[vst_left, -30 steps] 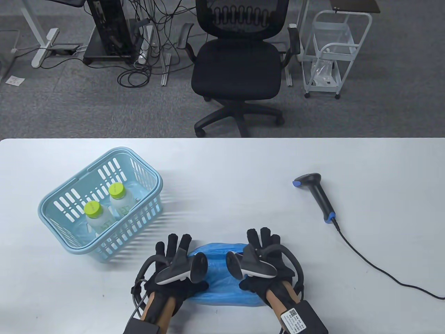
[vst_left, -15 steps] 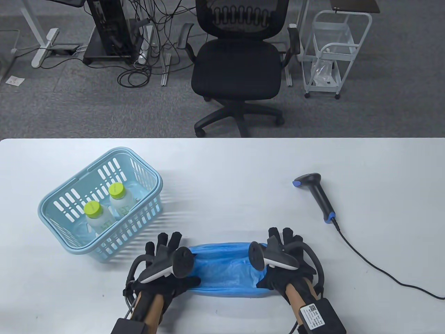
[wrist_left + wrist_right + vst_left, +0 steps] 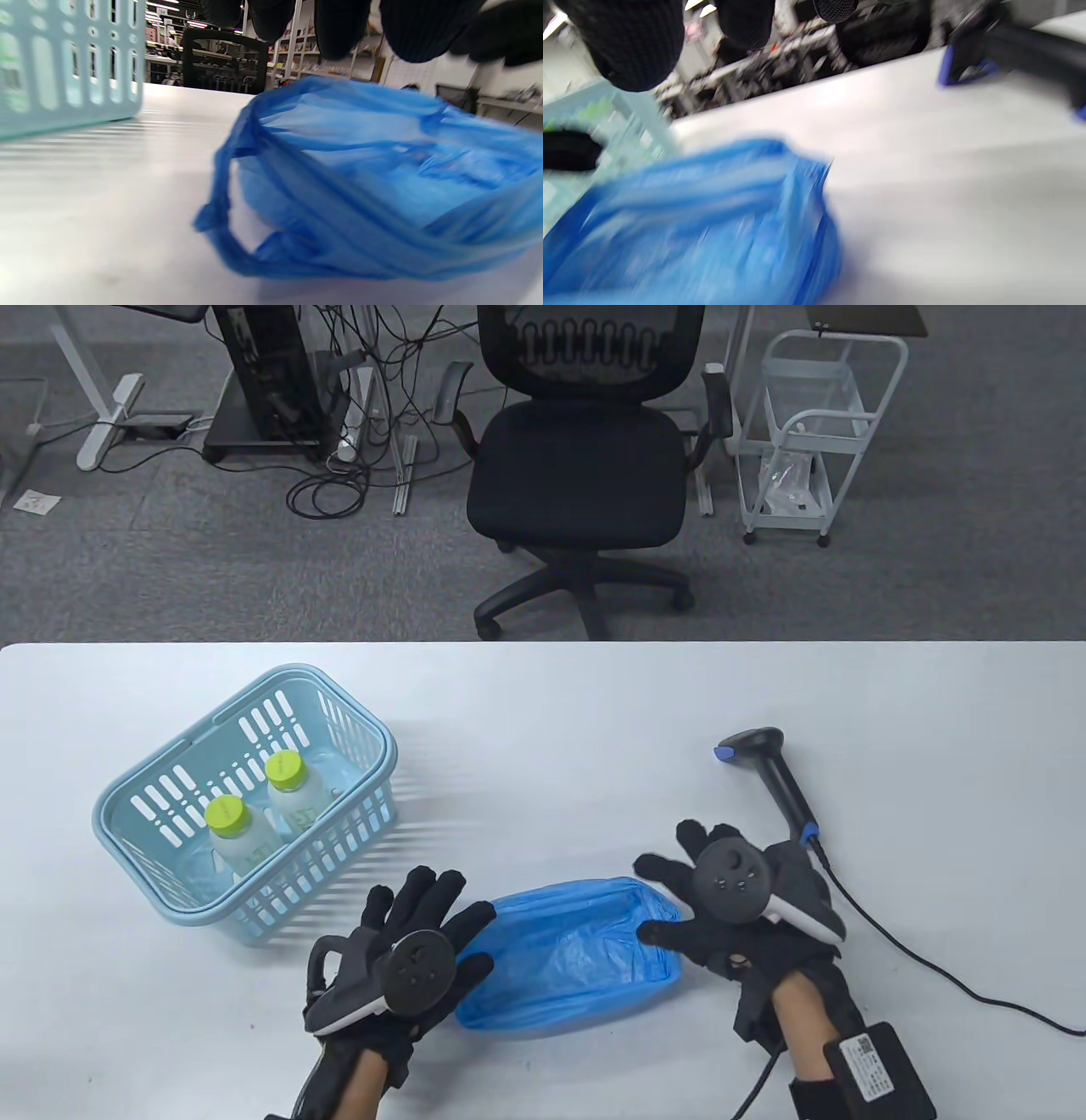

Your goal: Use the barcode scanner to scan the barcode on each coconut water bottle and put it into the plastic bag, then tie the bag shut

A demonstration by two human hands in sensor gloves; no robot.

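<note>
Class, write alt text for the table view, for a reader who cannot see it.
Two gloved hands, left hand and right hand, hover open at either end of a blue bag lying on a white table. A basket at left holds two bottles, and a scanner lies at right.

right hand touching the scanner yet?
Cannot tell. In the table view the right hand overlaps the barcode scanner at its handle end, hiding any gap. The right wrist view is too blurred to settle it.
</note>
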